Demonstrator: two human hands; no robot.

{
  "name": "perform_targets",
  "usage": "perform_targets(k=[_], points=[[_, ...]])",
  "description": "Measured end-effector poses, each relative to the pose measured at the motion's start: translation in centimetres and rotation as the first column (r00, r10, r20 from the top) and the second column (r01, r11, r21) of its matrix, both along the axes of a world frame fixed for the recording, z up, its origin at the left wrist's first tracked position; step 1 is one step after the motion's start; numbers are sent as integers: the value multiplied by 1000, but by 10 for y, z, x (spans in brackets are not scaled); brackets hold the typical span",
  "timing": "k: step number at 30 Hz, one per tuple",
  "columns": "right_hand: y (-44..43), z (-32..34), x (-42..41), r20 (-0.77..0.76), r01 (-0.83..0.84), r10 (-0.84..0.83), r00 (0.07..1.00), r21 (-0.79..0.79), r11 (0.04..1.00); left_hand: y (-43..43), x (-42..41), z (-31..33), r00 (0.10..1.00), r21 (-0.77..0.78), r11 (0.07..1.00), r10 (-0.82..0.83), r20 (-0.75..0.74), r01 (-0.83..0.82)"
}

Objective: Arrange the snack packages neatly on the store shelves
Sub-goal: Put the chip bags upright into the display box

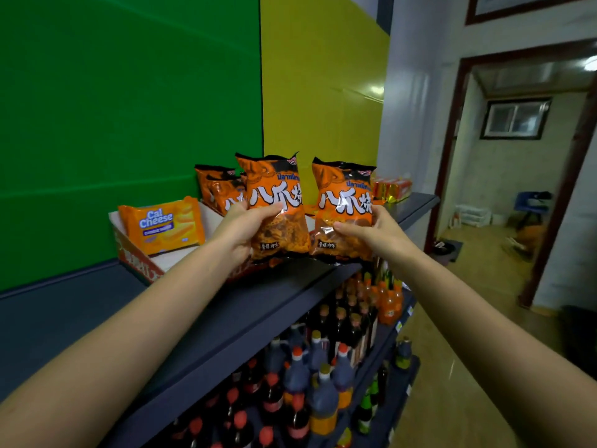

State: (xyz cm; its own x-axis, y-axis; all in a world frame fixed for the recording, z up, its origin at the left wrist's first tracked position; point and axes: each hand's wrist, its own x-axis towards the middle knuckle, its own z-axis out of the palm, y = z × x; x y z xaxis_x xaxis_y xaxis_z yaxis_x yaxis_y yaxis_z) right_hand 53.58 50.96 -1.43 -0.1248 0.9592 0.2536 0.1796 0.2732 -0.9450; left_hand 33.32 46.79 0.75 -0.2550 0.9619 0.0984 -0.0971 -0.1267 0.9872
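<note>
My left hand grips an orange snack bag upright above the top shelf. Beside it, my right hand holds a second, matching orange snack bag, also upright. The two bags stand side by side, almost touching, over the shelf's front part. Behind them, more of the same orange bags stand against the wall. An orange Cal Cheese pack leans in a cardboard tray to the left.
Red and yellow packs lie at the shelf's far right end. Lower shelves hold several dark sauce bottles and orange drink bottles. Green and yellow wall panels back the shelf. An aisle and a doorway are on the right.
</note>
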Motion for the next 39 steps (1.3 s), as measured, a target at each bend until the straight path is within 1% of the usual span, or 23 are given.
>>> perform_targets(k=[5, 11, 14, 21, 24, 26, 27, 29, 31, 32, 34, 36, 37, 39], points=[[64, 14, -7, -7, -66, 66, 998, 20, 998, 49, 0, 12, 997, 39, 996, 79, -17, -79], [125, 22, -25, -47, -168, 171, 984, 64, 984, 85, -6, 12, 967, 108, 964, 250, -48, -244], [156, 23, -38, -9, -223, 225, 974, 105, 969, 99, -8, 7, 942, 105, 938, 336, -25, -332], [208, 27, -58, -22, -368, 373, 927, 129, 921, 135, -5, -11, 880, 94, 877, 475, -29, -470], [226, 23, -63, -18, -425, 429, 903, 105, 899, 146, -3, -22, 863, 55, 870, 493, -110, -490], [236, 18, -66, 0, -475, 476, 879, 82, 876, 147, -4, -27, 842, 27, 869, 486, -235, -495], [239, 16, -68, 15, -502, 502, 865, 62, 862, 147, -5, -29, 816, 24, 864, 483, -317, -502], [245, 10, -70, 35, -553, 552, 833, 31, 833, 145, -8, -31, 735, 48, 849, 483, -477, -526], [247, 5, -71, 52, -587, 585, 809, 27, 809, 142, -12, -30, 653, 68, 829, 484, -583, -555], [249, 3, -71, 74, -596, 593, 802, 28, 803, 141, -13, -29, 630, 68, 822, 483, -608, -565], [250, 0, -71, 178, -613, 600, 780, 20, 790, 139, -15, -29, 571, 88, 799, 496, -654, -594], [249, -4, -71, 317, -624, 580, 750, 51, 779, 138, -15, -31, 449, 160, 745, 543, -709, -648], [247, -6, -71, 390, -617, 544, 743, 84, 783, 138, -15, -32, 401, 199, 719, 569, -718, -666], [248, -11, -73, 504, -578, 442, 742, 145, 803, 136, -16, -34, 341, 230, 684, 591, -731, -692]])
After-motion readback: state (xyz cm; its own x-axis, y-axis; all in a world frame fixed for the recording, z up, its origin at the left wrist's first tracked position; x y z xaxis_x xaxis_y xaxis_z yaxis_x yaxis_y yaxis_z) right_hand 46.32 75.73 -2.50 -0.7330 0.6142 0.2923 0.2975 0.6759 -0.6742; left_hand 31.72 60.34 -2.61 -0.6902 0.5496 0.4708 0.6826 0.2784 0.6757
